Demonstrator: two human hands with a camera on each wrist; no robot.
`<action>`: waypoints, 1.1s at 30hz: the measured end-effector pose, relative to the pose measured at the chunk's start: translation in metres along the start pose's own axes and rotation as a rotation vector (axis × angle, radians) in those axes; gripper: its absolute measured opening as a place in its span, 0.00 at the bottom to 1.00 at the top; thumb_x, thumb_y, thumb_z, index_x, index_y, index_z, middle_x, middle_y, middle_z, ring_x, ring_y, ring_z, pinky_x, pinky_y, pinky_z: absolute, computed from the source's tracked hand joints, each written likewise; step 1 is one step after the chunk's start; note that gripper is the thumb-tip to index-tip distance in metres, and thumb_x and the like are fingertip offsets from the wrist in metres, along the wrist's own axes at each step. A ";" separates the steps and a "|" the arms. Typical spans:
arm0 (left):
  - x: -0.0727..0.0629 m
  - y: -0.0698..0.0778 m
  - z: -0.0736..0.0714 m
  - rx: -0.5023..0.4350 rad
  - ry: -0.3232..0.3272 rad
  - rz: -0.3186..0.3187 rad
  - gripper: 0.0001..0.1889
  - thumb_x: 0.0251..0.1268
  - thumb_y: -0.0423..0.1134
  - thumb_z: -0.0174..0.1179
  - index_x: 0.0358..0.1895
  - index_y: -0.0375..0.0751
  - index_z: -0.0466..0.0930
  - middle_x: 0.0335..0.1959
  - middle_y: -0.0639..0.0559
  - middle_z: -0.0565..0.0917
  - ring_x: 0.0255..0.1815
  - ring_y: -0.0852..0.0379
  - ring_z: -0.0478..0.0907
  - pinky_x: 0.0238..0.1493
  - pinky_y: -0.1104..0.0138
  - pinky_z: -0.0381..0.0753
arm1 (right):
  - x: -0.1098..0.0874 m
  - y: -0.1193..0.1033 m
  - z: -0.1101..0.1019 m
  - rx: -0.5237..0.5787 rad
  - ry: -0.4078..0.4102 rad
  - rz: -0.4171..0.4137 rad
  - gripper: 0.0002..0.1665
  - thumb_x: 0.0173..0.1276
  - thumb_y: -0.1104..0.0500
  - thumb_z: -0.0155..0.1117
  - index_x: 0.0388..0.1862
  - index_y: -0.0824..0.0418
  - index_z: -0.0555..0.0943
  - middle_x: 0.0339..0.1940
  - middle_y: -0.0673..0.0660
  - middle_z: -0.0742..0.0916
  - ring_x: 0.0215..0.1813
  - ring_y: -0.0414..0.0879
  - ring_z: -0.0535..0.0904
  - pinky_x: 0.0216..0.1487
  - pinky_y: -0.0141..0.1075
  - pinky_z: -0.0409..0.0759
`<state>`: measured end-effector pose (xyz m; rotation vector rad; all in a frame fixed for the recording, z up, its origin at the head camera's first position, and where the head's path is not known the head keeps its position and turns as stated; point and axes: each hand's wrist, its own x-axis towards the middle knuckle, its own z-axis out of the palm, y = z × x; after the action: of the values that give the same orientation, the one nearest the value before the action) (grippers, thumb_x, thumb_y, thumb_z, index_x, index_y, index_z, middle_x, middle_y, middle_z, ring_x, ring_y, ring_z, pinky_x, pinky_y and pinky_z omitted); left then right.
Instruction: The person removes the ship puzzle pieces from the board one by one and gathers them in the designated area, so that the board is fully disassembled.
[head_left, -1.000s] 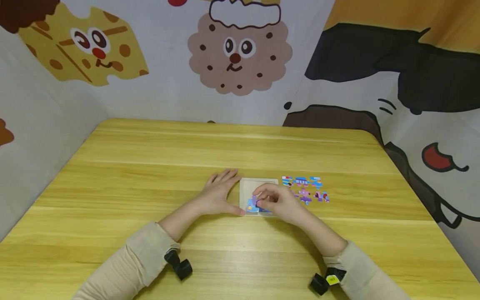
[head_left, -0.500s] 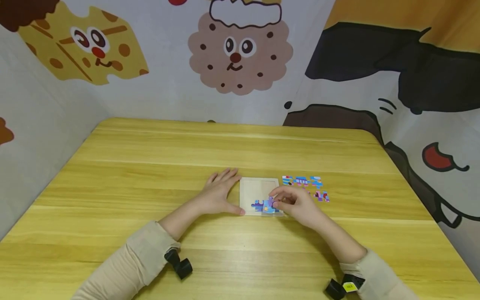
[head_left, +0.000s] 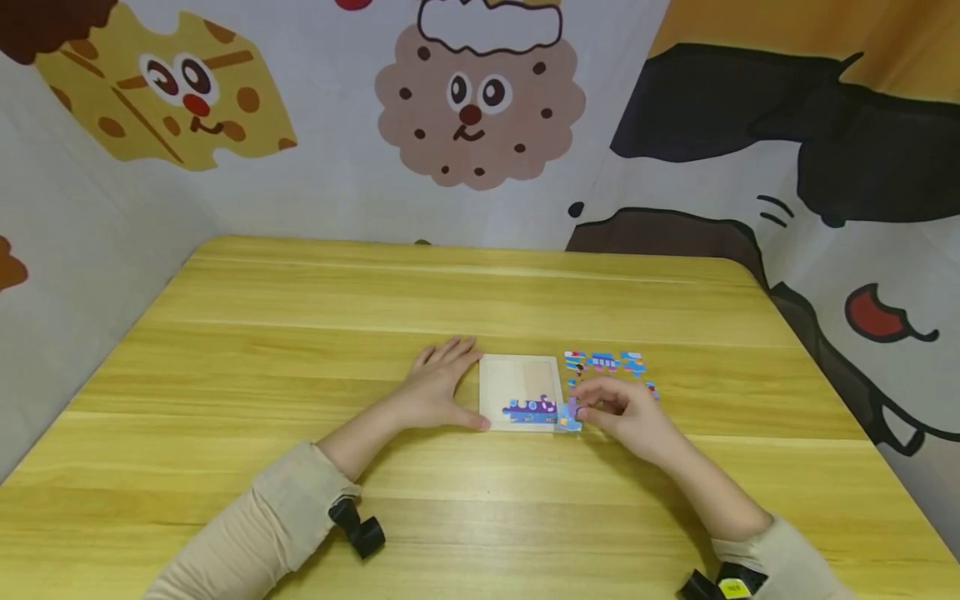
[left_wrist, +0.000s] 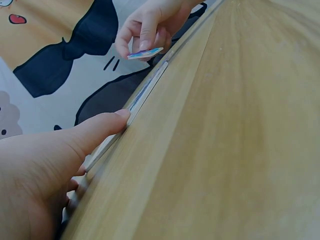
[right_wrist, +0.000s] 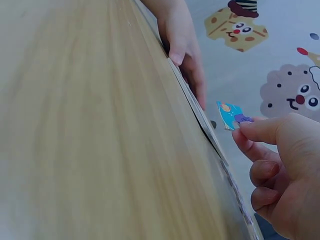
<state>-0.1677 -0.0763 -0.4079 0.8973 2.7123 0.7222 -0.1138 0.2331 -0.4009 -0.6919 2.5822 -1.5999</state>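
A shallow wooden puzzle tray point(head_left: 504, 377) lies on the table, with joined purple-and-blue jigsaw pieces point(head_left: 531, 410) along its near side. My left hand point(head_left: 437, 393) is spread at the tray's left side, thumb at the near corner and fingers toward the far one. Between thumb and fingertips my right hand point(head_left: 630, 415) pinches a light-blue jigsaw piece point(right_wrist: 229, 116) with a purple part. In the head view this piece overlaps the tray's near right corner. The left wrist view shows the pinched piece point(left_wrist: 145, 53) raised above the tabletop, tilted slightly.
Several loose jigsaw pieces point(head_left: 604, 362) lie right of the tray, partly hidden behind the right hand. The wooden table point(head_left: 300, 300) reaches back to a cloth wall point(head_left: 330, 200) printed with cartoon food. Small black devices point(head_left: 360, 529) are strapped at both wrists.
My right hand has carried the pinched piece rightward from over the tray's left part to its right edge, uncovering the joined pieces. The left hand has stayed in place.
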 end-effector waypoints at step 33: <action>0.001 0.001 0.000 0.014 0.001 -0.011 0.58 0.44 0.68 0.67 0.76 0.42 0.52 0.77 0.47 0.45 0.76 0.48 0.36 0.70 0.47 0.32 | -0.012 0.010 -0.015 -0.251 -0.032 0.113 0.11 0.60 0.67 0.69 0.42 0.57 0.84 0.28 0.47 0.83 0.26 0.42 0.74 0.24 0.32 0.72</action>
<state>-0.1679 -0.0750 -0.4078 0.8840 2.7247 0.7024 -0.1105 0.2538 -0.4049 -0.5655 2.7707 -1.2375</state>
